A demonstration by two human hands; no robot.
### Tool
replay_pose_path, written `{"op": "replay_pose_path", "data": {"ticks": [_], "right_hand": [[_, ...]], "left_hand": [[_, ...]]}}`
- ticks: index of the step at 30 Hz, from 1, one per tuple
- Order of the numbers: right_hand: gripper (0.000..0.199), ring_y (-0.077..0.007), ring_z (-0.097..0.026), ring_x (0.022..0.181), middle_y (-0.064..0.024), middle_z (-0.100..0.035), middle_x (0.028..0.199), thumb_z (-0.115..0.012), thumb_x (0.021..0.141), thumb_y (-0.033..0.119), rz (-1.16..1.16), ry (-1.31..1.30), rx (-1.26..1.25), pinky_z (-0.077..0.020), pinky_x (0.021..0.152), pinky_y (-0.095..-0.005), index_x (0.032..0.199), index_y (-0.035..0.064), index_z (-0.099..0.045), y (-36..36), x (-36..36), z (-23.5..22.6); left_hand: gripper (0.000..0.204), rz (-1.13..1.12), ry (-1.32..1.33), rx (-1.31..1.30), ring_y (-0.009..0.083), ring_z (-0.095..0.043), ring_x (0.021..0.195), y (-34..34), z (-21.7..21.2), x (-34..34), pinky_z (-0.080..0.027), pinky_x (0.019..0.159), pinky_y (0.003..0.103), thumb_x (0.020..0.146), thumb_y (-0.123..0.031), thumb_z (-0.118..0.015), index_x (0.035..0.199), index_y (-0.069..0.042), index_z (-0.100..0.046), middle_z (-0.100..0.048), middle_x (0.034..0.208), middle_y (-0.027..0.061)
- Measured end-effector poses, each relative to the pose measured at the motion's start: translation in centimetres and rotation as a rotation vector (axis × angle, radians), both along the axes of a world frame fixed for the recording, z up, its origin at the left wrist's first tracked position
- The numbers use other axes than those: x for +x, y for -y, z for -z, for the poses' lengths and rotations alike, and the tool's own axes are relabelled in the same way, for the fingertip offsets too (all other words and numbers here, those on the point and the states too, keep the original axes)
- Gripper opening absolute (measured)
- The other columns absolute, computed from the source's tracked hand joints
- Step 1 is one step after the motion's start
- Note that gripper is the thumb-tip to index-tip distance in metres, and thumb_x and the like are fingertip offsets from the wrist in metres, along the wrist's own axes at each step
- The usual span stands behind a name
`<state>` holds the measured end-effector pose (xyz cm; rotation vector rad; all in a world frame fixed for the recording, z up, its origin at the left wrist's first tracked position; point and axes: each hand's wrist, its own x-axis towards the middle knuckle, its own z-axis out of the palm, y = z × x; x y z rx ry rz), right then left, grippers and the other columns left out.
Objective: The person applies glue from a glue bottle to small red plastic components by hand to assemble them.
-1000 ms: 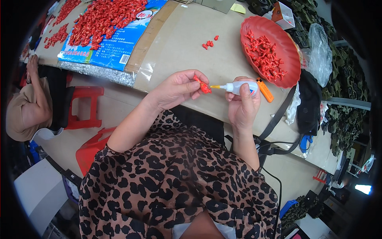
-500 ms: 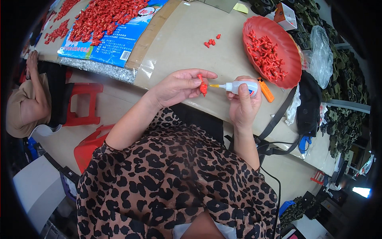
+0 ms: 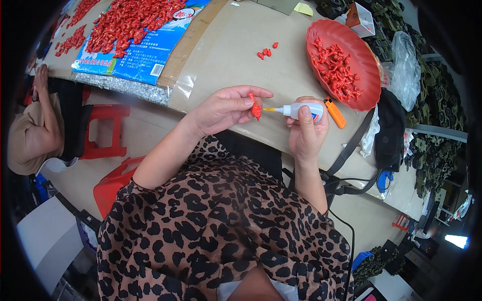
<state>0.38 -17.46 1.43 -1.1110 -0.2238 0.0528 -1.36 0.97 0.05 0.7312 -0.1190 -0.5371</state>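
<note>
Between the fingertips of my left hand is a small glossy red figurine, held upright over the table's near edge. My right hand grips a small white glue bottle on its side. The bottle's thin yellowish nozzle points left, its tip at or very close to the figurine; whether they touch I cannot tell. Several red pieces lie loose on the table beyond my hands. Right of them sits a scalloped red bowl with more red figurines inside.
A big heap of red pieces covers a blue printed sheet at the far left. An orange lighter-like object lies by the bowl. A black bag and clear plastic bag are at right. Another person sits left, near red stools.
The glue bottle in my right hand has shifted slightly left, bringing its nozzle tip nearer the figurine. My left hand stays almost still.
</note>
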Motion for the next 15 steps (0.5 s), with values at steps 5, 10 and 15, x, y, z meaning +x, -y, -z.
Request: {"op": "replay_pose_path", "data": {"ticks": [5, 10, 15], "right_hand": [[0.018, -0.0098, -0.048, 0.056, -0.0060, -0.050, 0.073, -0.057, 0.079, 0.012, 0.016, -0.009, -0.006, -0.0386, 0.050, -0.0201, 0.087, 0.0003, -0.046, 0.02, -0.27, 0.14], [0.017, -0.0102, -0.048, 0.056, -0.0062, -0.051, 0.073, -0.057, 0.080, 0.012, 0.051, -0.008, 0.010, -0.0392, 0.050, -0.0208, 0.087, 0.0005, -0.046, -0.14, -0.56, 0.16], [0.015, -0.0107, -0.048, 0.055, -0.0062, -0.051, 0.072, -0.055, 0.081, 0.013, 0.098, -0.109, 0.124, -0.0389, 0.049, -0.0225, 0.086, 0.0012, -0.047, -0.20, -0.87, -0.17]], "left_hand": [[0.040, -0.035, 0.023, 0.026, 0.0071, -0.042, 0.066, 0.13, 0.02, -0.12, -0.034, 0.056, 0.017, 0.083, -0.016, -0.049, 0.115, 0.004, -0.040, -0.048, 0.083, 0.0029], [0.028, -0.043, 0.055, 0.010, 0.0085, -0.047, 0.074, -0.05, 0.24, -0.20, -0.038, 0.064, 0.020, 0.084, -0.014, -0.048, 0.107, 0.001, -0.046, -0.053, 0.087, 0.0056], [0.019, -0.146, 0.105, 0.085, 0.0104, -0.049, 0.079, 0.35, 0.34, -0.48, -0.041, 0.069, 0.023, 0.082, -0.009, -0.051, 0.099, 0.000, -0.050, -0.053, 0.090, 0.0066]]}}
